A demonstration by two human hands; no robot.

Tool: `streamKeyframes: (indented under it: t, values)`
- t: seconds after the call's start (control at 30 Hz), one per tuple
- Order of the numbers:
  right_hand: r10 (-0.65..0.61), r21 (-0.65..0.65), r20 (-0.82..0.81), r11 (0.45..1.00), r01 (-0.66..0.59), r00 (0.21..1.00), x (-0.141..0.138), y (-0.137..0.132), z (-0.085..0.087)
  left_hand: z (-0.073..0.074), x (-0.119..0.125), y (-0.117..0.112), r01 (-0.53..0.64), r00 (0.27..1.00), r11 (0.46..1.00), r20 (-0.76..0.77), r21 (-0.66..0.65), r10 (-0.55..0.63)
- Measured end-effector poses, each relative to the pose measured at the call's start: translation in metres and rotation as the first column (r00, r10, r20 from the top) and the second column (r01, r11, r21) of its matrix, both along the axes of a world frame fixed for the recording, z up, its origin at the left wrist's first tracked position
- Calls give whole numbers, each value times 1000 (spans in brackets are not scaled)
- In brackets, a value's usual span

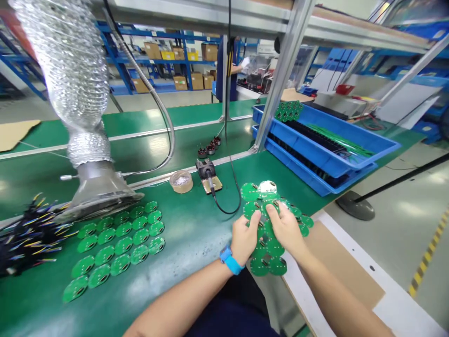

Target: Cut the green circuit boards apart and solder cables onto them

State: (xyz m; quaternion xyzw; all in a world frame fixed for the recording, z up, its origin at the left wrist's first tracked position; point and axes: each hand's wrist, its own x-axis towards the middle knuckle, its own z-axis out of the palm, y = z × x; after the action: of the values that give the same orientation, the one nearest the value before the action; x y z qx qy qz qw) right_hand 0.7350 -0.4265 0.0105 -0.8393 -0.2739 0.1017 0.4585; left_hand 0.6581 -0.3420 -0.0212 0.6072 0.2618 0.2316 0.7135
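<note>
A green circuit board panel (277, 267), made of round boards joined in two columns, is raised over the front edge of the bench. My left hand (245, 238) grips its left side, thumb on top. On the upper right part of the same panel my right hand (286, 229) is closed, its thumb also on the face. The fingers beneath are hidden. Just behind my right hand, more round green boards (306, 221) lie on the bench. Several rows of round green circuit boards (123, 245) are spread on the left of the green bench (189, 271).
A fume duct hood (100, 187) stands left, beside bundled wires (24, 238). Behind the boards are a solder-wire-like coil (181, 181) and an iron holder (206, 173) with a black cable. Stacked blue trays (326, 140) sit right, near a metal post (284, 70). A person (224, 70) stands beyond.
</note>
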Motion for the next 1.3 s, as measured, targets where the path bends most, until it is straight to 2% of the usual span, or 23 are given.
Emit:
streamKeyframes:
  t: [0.1,0.2,0.27,0.33,0.37,0.43,0.5,0.53,0.57,0.63,0.73,0.8,0.87,0.9,0.93,0.97,1.0,1.03,1.07,1.1,1.17,1.2,1.3]
  values:
    - [33,56,-89,998,-28,996,-25,10,-17,-9,-29,5,-53,998,998,-16,30,53]
    - [91,174,-333,984,-34,939,-54,23,-35,-21,-60,10,4,996,992,-91,-125,-15]
    - [121,245,-595,969,36,795,-78,32,-47,-27,-87,23,57,984,993,-162,-99,-72]
    - [120,280,-785,944,175,608,-104,38,-58,-30,-124,46,177,951,974,-281,143,-131]
    - [111,277,-842,929,247,528,-118,40,-62,-30,-144,61,267,917,912,-372,310,-143]
    - [128,248,-923,918,309,362,-145,42,-68,-27,-187,96,472,806,691,-586,548,-86]
    - [216,240,-968,945,221,129,-173,46,-70,-22,-224,129,639,664,492,-747,591,34]
    - [261,257,-965,953,163,1,-186,50,-70,-20,-239,144,691,612,429,-787,582,80]
    - [296,283,-948,952,118,-115,-199,55,-70,-17,-252,156,716,587,391,-802,578,110]
    - [331,319,-904,944,88,-271,-223,68,-69,-13,-274,168,678,617,370,-765,635,183]
    - [273,287,-889,958,16,-368,-247,85,-67,-11,-301,160,508,706,378,-626,773,331]
    - [209,283,-892,950,-134,-401,-250,88,-63,-19,-318,142,462,726,350,-575,815,378]
    - [253,381,-890,870,-314,-379,-234,84,-56,-35,-335,127,498,721,277,-569,822,394]
    - [337,451,-883,799,-397,-326,-217,79,-52,-44,-343,123,514,715,234,-563,825,415]
    - [449,493,-869,735,-466,-209,-194,74,-47,-55,-351,122,500,722,193,-530,844,445]
    - [564,487,-826,698,-525,-16,-165,66,-44,-65,-359,125,496,720,171,-514,851,466]
    - [630,414,-735,709,-571,250,-131,57,-40,-74,-365,130,492,721,161,-504,856,475]
    - [573,269,-570,807,-525,589,-93,46,-38,-82,-370,138,481,736,141,-486,865,471]
    - [381,68,-297,923,-379,876,-53,34,-38,-88,-374,145,473,751,126,-474,872,460]
    - [174,-126,26,977,-170,984,-15,21,-39,-91,-377,151,454,764,117,-454,883,459]
    - [28,-275,197,961,28,980,53,-3,-48,-90,-377,159,408,781,114,-411,906,470]
    - [44,-463,324,879,118,945,78,-13,-55,-86,-373,160,377,786,119,-385,919,483]
    - [123,-570,365,814,117,923,115,-33,-72,-68,-338,150,254,831,134,-287,958,476]
